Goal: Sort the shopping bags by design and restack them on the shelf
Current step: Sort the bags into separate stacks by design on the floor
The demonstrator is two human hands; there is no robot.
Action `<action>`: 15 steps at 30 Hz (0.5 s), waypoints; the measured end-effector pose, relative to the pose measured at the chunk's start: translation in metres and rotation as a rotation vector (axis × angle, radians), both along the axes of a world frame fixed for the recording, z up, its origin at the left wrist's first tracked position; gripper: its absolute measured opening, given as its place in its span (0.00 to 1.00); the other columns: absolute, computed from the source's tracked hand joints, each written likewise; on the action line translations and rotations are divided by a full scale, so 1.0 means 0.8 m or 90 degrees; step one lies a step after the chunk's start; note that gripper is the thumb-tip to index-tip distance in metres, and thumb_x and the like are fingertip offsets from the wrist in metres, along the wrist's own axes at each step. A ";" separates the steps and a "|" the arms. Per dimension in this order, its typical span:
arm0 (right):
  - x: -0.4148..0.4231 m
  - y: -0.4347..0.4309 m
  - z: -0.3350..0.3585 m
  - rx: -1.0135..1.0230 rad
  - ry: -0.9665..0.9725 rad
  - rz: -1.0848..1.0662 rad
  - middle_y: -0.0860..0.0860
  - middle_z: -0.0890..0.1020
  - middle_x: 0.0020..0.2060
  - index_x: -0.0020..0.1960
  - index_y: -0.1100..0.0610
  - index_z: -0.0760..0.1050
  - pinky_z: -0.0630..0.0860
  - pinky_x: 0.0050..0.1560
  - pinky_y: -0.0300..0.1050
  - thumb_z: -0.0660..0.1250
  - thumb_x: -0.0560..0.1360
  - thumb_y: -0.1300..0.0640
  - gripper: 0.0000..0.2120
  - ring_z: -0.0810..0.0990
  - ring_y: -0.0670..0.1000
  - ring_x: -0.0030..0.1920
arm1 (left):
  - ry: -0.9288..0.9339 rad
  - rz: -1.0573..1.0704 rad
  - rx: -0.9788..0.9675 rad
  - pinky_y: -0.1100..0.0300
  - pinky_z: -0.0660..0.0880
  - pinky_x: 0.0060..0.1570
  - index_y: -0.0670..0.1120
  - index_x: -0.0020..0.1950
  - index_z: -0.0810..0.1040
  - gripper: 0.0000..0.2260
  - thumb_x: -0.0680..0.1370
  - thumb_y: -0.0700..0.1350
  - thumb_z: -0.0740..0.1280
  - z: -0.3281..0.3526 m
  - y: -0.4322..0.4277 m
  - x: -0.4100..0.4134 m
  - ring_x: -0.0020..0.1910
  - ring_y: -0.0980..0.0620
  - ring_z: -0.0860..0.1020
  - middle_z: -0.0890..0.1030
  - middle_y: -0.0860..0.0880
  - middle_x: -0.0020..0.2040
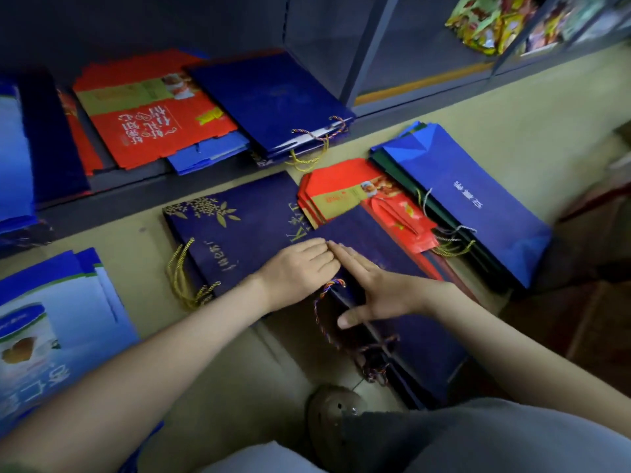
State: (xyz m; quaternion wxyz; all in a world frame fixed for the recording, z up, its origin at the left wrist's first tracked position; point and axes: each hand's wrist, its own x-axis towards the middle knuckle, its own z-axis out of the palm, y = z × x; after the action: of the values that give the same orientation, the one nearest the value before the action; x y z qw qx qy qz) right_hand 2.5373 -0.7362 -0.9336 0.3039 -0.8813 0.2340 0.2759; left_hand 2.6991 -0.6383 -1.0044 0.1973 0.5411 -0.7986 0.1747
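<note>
While left hand (pixel 297 268) rests, right hand (pixel 374 290) lies flat.

A gold-printed navy bag (pixel 232 227) lay flat on the beige floor (pixel 512 107), with plain navy bags (pixel 420 336) overlapping its right side. Red bags (pixel 345 192) lay at its far right corner, blue bags (pixel 478 206) farther right, and pale picture bags (pixel 51 322) well to its left. Behind it, the low dark shelf (pixel 136 196) carried a red stack (pixel 153 128) and a navy stack (pixel 273 97).
</note>
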 end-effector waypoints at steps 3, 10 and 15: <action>-0.021 -0.008 -0.024 -0.004 -0.015 -0.048 0.47 0.39 0.76 0.76 0.49 0.35 0.41 0.70 0.34 0.72 0.72 0.49 0.51 0.35 0.44 0.74 | -0.060 -0.112 0.025 0.53 0.74 0.60 0.40 0.49 0.83 0.12 0.78 0.37 0.59 -0.024 -0.017 -0.008 0.48 0.47 0.82 0.84 0.44 0.46; -0.071 -0.043 -0.085 -0.122 0.103 -0.209 0.52 0.41 0.77 0.76 0.45 0.36 0.50 0.74 0.59 0.69 0.73 0.45 0.47 0.39 0.53 0.76 | -0.156 0.029 0.341 0.51 0.66 0.67 0.45 0.71 0.69 0.22 0.78 0.42 0.51 -0.068 -0.042 -0.026 0.67 0.43 0.72 0.72 0.41 0.69; -0.050 -0.004 -0.117 -0.027 0.019 -0.258 0.43 0.39 0.75 0.76 0.46 0.35 0.44 0.75 0.58 0.69 0.60 0.28 0.60 0.35 0.46 0.74 | -0.175 0.077 0.333 0.52 0.79 0.48 0.43 0.53 0.84 0.22 0.72 0.43 0.52 -0.084 -0.055 -0.058 0.48 0.42 0.83 0.83 0.41 0.51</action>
State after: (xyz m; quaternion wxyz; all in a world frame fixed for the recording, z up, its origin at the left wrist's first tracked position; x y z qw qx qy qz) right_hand 2.4971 -0.7392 -1.0273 0.3313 -0.8182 0.4164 0.2175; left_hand 2.6530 -0.6819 -1.0717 -0.0695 0.5913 -0.8021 0.0464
